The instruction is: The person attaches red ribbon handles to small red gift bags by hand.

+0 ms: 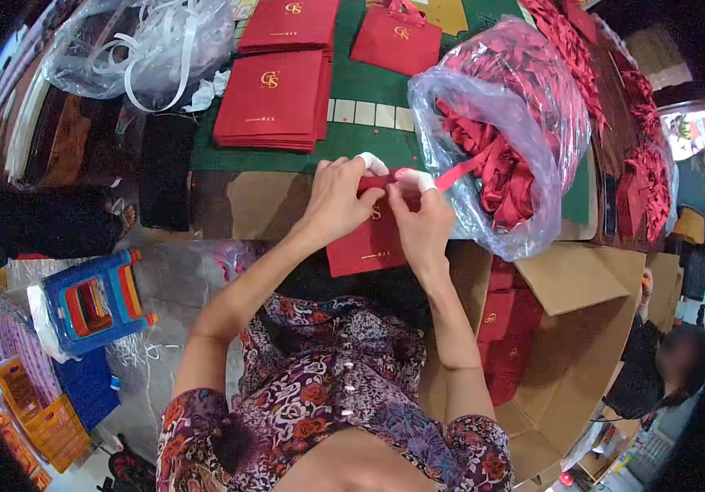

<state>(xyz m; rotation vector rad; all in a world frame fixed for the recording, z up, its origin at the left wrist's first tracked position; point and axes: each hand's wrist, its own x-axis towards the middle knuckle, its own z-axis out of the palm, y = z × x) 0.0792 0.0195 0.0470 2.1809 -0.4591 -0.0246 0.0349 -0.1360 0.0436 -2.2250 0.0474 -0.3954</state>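
Observation:
A red paper bag (366, 243) with gold lettering hangs below my hands at the table's front edge. My left hand (343, 197) pinches its top edge, with white wrap on a fingertip. On the other side my right hand (420, 215), also with wrapped fingertips, pinches the top of the bag and a red ribbon (457, 174). That ribbon runs right towards a clear plastic bag (533, 236) full of red ribbons (510, 184). The exact hold at the fingertips is partly hidden.
Stacks of flat red bags (269, 98) lie on the green table top (352, 152). Another red bag (397, 41) lies behind. White ribbons (174, 61) in plastic are at back left. An open cardboard box (574, 353) holds red bags at my right. A person (648, 361) is at far right.

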